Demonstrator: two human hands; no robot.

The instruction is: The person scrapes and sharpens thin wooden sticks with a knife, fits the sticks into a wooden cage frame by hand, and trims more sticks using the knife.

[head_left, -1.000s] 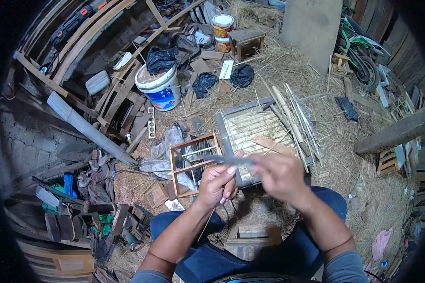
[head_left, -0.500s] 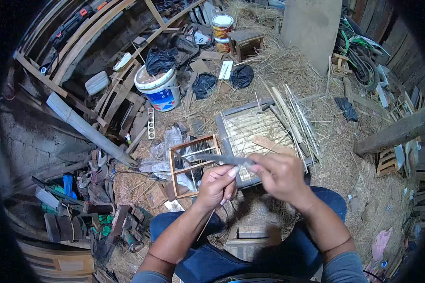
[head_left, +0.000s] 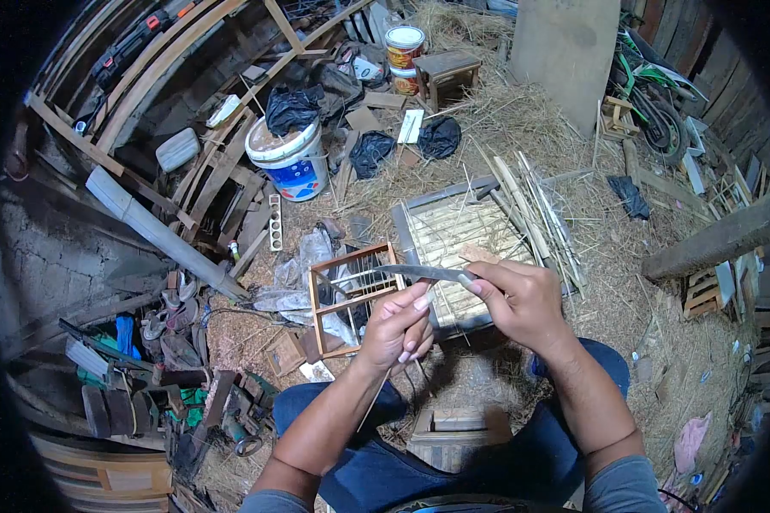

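Note:
My right hand (head_left: pixel 519 301) is closed on the grip end of a knife (head_left: pixel 419 271), whose curved grey blade points left. My left hand (head_left: pixel 395 329) pinches a thin bamboo strip (head_left: pixel 373 402). The strip's lower part hangs below the hand, and its upper end lies close under the blade; whether they touch I cannot tell. Beneath the hands is a small wooden frame with thin bars (head_left: pixel 351 295). A framed panel of pale slats (head_left: pixel 462 231) lies beside it, with long bamboo strips (head_left: pixel 530 214) along its right side.
A white bucket (head_left: pixel 287 162) and black plastic bags stand ahead to the left. Farther off are a wooden stool (head_left: pixel 447 68) and a green motorbike (head_left: pixel 659 94). A wooden beam (head_left: pixel 719 235) juts in from the right. Straw and shavings cover the floor.
The blade has gone from blurred to sharp and sits slightly higher, angled more clearly away from my left hand. My right hand has shifted a little up and right.

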